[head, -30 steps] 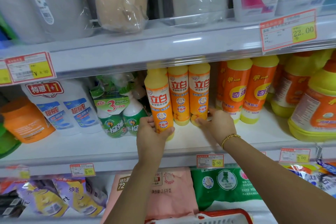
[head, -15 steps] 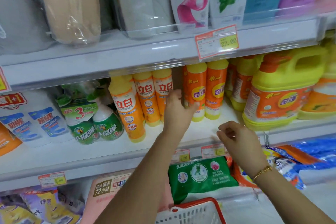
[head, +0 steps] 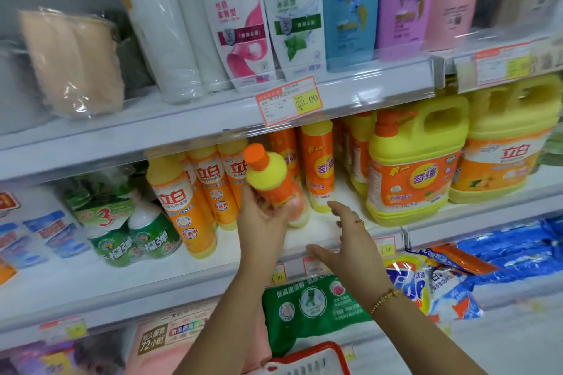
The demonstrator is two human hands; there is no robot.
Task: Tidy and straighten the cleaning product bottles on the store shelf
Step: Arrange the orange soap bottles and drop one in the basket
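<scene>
My left hand (head: 262, 222) grips an orange dish-soap bottle (head: 275, 183) with a yellow shoulder and orange cap, tilted toward me above the middle shelf (head: 122, 268). My right hand (head: 350, 240) hovers open just right of it, over the shelf's front edge, holding nothing. Left of the held bottle stand three orange bottles with red characters (head: 189, 204). Behind it stands an upright orange bottle (head: 318, 164). Two big yellow jugs (head: 411, 161) sit to the right.
Shampoo bottles (head: 292, 9) and wrapped rolls (head: 164, 27) fill the upper shelf. Green spray bottles (head: 134, 231) stand at the left. Detergent bags (head: 310, 301) lie on the lower shelf. A red basket (head: 307, 359) sits below my arms. Price tags (head: 289, 100) line the shelf edges.
The view shifted right. My left hand moved from the red-character bottles to the neighbouring row and pulled one bottle out, tilting it. My right hand rose toward the shelf edge.
</scene>
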